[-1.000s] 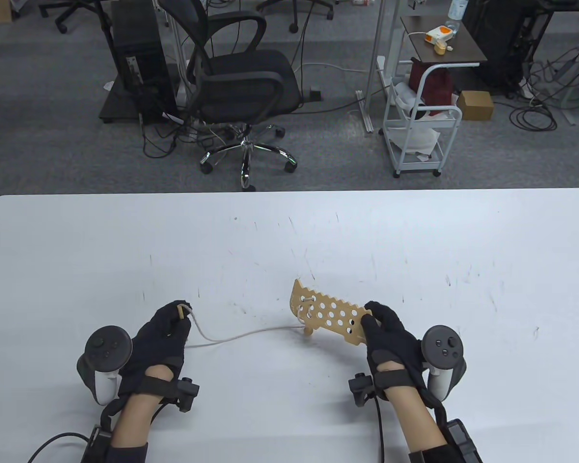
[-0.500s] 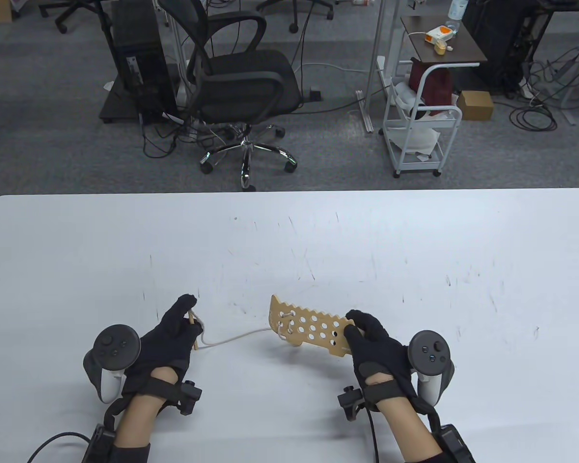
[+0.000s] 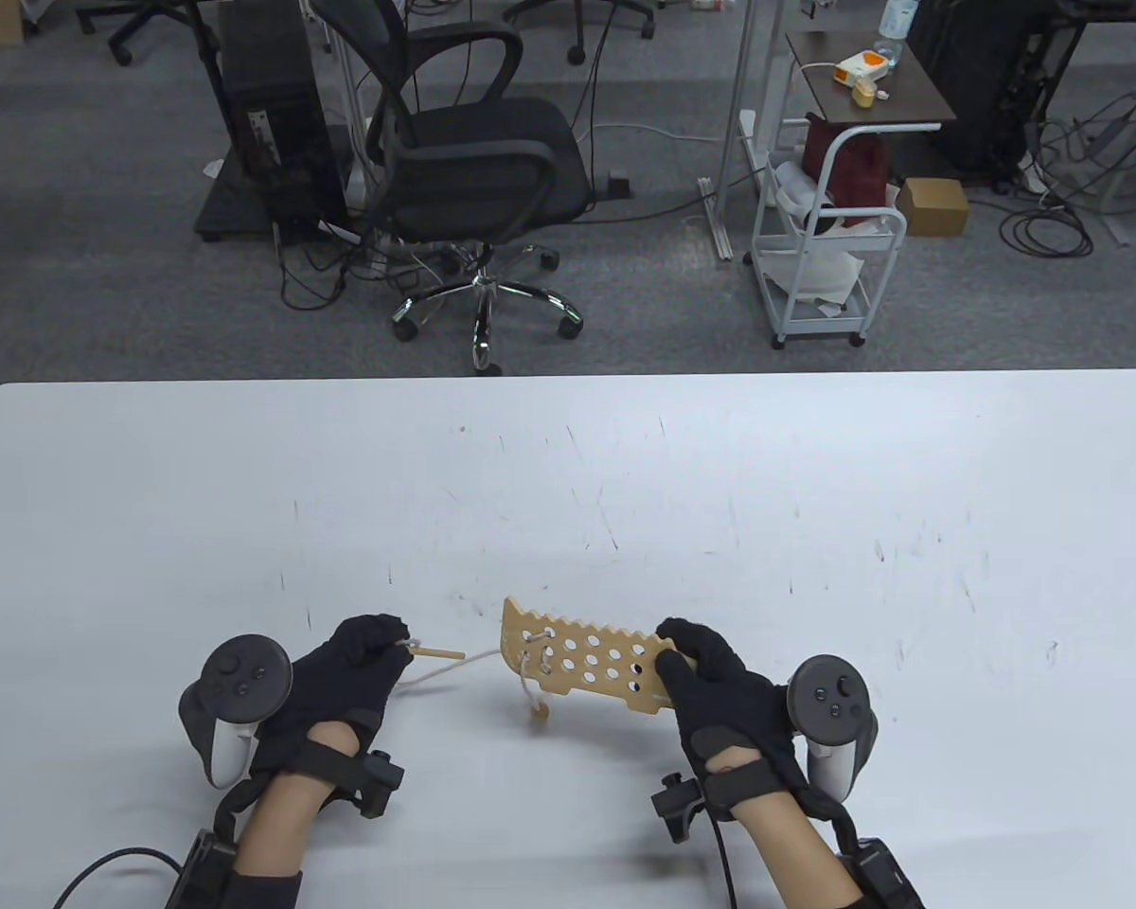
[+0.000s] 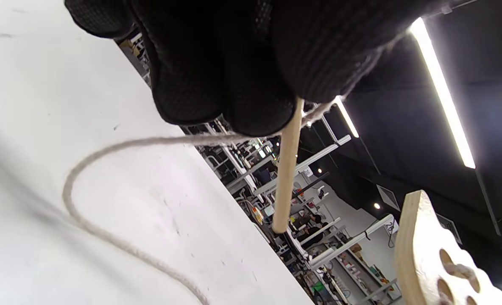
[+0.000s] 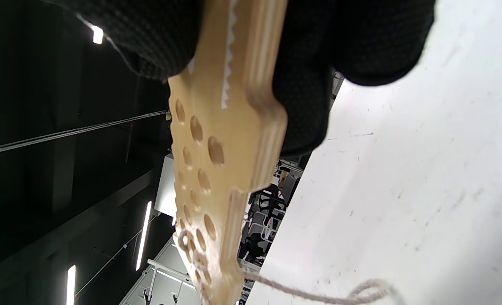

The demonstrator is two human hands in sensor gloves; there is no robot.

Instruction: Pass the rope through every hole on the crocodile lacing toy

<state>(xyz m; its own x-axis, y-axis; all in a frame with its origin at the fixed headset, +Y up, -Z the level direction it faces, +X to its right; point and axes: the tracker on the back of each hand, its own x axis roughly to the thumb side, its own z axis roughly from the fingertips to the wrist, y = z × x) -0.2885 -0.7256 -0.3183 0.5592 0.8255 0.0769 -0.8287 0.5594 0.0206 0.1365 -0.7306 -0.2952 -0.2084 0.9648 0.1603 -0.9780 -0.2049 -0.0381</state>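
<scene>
Pinching wooden needle (image 3: pixel 438 651) in left hand (image 3: pixel 346 677) | gripping crocodile board (image 3: pixel 582 658) right end in right hand (image 3: pixel 719 682) | rope (image 3: pixel 435 670) slack between, near table (image 3: pixel 814 473) edge

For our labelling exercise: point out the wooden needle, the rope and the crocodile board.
wooden needle (image 4: pixel 285 169), left wrist view, mid-shaft.
rope (image 4: pixel 107 150), left wrist view, loop's curve.
crocodile board (image 3: pixel 587 653), table view, holed face.

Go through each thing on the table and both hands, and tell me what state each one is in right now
Crocodile lacing toy: held off the table at one end, most holes unthreaded.
Rope: laced through a few holes at the toy's free end, slack between toy and left hand.
Wooden needle: pinched at one end, tip pointing toward the toy.
Left hand: pinches the needle.
Right hand: grips the toy's end.
Table: scuffed white top.
</scene>
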